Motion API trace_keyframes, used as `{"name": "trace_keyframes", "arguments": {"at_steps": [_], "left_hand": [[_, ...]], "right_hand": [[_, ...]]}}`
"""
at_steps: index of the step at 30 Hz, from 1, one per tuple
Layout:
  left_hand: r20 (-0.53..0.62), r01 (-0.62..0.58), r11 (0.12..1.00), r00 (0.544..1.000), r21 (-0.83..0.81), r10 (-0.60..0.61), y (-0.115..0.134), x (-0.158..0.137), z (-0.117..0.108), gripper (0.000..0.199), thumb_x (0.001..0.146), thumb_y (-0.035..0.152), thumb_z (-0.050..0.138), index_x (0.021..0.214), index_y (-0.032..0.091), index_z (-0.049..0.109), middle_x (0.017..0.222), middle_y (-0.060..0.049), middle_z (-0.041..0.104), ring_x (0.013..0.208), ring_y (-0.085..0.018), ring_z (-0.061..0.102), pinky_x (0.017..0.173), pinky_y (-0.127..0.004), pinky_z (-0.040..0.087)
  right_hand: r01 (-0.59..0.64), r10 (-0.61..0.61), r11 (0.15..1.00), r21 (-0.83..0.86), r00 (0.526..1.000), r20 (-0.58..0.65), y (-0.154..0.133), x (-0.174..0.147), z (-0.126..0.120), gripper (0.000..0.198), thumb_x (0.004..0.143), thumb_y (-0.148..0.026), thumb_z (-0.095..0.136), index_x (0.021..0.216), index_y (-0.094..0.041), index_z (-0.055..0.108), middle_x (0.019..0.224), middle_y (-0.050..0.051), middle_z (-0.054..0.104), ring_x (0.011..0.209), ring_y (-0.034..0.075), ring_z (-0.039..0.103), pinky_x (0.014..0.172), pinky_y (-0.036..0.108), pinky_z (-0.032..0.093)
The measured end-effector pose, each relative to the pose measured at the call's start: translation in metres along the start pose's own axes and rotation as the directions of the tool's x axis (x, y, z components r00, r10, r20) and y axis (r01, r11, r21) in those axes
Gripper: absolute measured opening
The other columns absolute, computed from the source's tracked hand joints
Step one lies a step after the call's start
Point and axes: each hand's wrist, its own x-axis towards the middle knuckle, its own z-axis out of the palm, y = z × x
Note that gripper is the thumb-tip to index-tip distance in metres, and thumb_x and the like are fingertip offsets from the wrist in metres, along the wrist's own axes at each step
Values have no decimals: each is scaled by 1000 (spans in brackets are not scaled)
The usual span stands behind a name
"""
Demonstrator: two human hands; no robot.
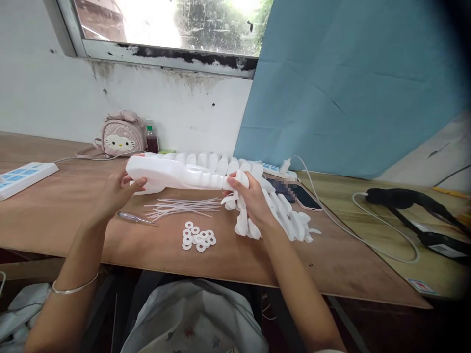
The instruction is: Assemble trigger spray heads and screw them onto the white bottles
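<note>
A long white plastic piece, broad at the left and ribbed toward its narrow right end, is held level above the table. My left hand grips its broad end, thumb in front. My right hand closes around the narrow end, where a smaller white plastic part meets it; the fingers partly hide the joint. Thin white strips lie loosely below the long piece. Nearer to me are several flat white rings. A clear-handled screwdriver rests below my left hand.
White plastic parts stand in a row behind and in a pile at right. Phones, a power strip and a cable lie beyond. A pink bag, bottle and another power strip are left.
</note>
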Motion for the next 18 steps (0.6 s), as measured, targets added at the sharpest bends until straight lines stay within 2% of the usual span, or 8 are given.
{"name": "trace_keyframes", "arguments": {"at_steps": [2,4,6,8,9,11,14,18], "left_hand": [[-37,43,995,998,85,-40,-3,-2,1,47,66,27,71,110,17,58,92,-4,63,64,-11,60,48,-15,51],[-28,68,995,997,71,-67,-1,-4,1,52,64,24,72,112,17,56,85,-2,63,55,-9,60,48,-16,51],[49,81,991,996,-103,-77,6,-6,2,57,63,22,73,116,19,53,94,-4,63,66,-11,64,61,-19,54],[127,131,929,988,-346,-92,13,-6,2,52,63,31,72,110,17,55,104,-7,61,81,-15,63,72,-24,55],[145,170,881,983,-442,-117,15,-6,2,47,64,37,70,103,15,58,103,-8,61,83,-17,63,72,-25,55],[117,226,812,974,-539,-193,16,-6,3,36,65,42,68,87,14,59,93,-6,62,73,-14,62,60,-21,55],[16,267,817,953,-510,-301,11,-5,4,31,61,22,75,86,17,56,81,1,62,59,-7,59,46,-11,50],[47,332,820,935,-467,-353,3,-3,3,51,58,15,77,105,14,56,92,-5,65,66,-10,62,54,-14,53]], "right_hand": [[39,-38,998,-54,999,16,3,-2,-4,36,62,-40,70,86,-20,52,70,-2,57,59,14,58,50,24,45],[74,-75,993,-89,997,-5,6,-6,-6,35,61,-36,71,85,-19,54,68,-3,56,59,13,56,52,24,45],[97,-102,989,-109,994,-37,8,-10,-9,32,62,-35,70,85,-19,56,68,-3,57,59,13,55,53,24,44],[119,-132,980,-161,989,-69,9,-15,-10,30,62,-35,70,84,-18,58,70,-2,58,60,13,54,52,24,43],[131,-149,971,-200,986,-77,9,-18,-10,30,62,-35,71,84,-18,60,72,-1,59,60,13,53,52,24,42],[163,-190,944,-288,979,-69,9,-24,-10,30,61,-34,71,85,-18,62,75,0,62,64,14,53,54,24,42],[230,-265,888,-397,964,-34,8,-32,-6,25,64,-32,69,84,-19,64,81,0,65,70,16,55,60,26,43],[282,-335,834,-474,942,-28,11,-36,-1,25,62,-35,71,82,-20,66,76,0,66,66,16,56,62,27,43]]}}
